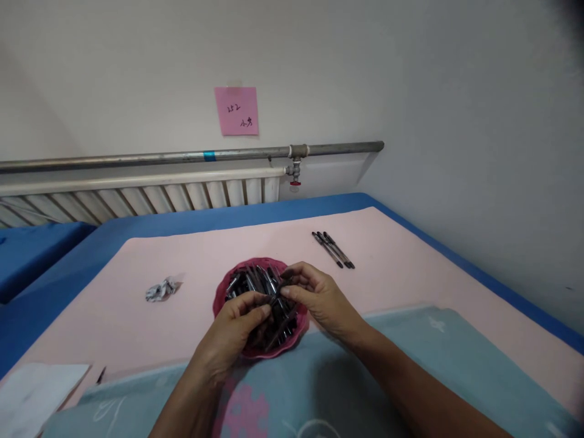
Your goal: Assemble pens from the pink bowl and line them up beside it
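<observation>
A round pink basket filled with dark pens or pen parts stands in front of me. Above it, my left hand pinches with thumb and forefinger, close to the fingertips of my right hand. Those fingers are closed too, and a small dark piece shows where the two hands meet. The piece is too blurred to name, and the fingers partly cover it. To the right, beyond the basket, several black-capped pens lie side by side on the pink sheet.
A crumpled grey-and-white wrapper lies left of the basket. White paper and a small dark object are at the near left. A blue-green cloth covers the near edge. A radiator and pipe run along the back wall.
</observation>
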Demonstrator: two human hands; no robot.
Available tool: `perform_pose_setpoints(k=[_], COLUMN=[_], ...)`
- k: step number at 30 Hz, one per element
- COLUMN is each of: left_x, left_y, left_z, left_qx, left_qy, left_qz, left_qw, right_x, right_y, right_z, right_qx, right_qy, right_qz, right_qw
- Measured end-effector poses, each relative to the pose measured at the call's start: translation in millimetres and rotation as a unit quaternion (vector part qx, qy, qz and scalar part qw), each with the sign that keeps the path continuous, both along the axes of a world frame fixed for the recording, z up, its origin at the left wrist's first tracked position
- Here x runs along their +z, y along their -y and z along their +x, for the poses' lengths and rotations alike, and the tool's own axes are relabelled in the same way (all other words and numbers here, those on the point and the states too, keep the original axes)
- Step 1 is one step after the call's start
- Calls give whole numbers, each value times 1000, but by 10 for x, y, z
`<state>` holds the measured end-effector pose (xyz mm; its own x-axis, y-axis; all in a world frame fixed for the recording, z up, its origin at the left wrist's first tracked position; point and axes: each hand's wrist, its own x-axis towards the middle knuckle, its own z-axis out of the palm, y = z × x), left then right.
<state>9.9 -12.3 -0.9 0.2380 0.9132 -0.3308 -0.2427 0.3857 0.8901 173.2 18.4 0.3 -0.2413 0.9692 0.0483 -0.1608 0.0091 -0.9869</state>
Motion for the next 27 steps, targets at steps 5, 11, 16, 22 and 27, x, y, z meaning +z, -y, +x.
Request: perform_pose_setpoints(k=[5,11,16,22,27], left_x=[1,10,17,71,85], left_y=[-7,-27,-71,-60,-43], left_z=[10,-15,-116,-97,-81], left_qx=[8,26,101,100,90], left_qy=[2,-2,-26,-20,-34], left_qz=[-10,-4,-5,-5,12], left_qw=[1000,1000,994,995,995], right_x=[-27,9,125,131,89], right_y=[22,35,78,115,110], right_z=[-48,6,117,111,102], right_qx=[9,13,36,169,179], right_qy=[1,47,425,609,601], right_qz=[-14,8,196,272,277], right_qw=[1000,999,883,726,728])
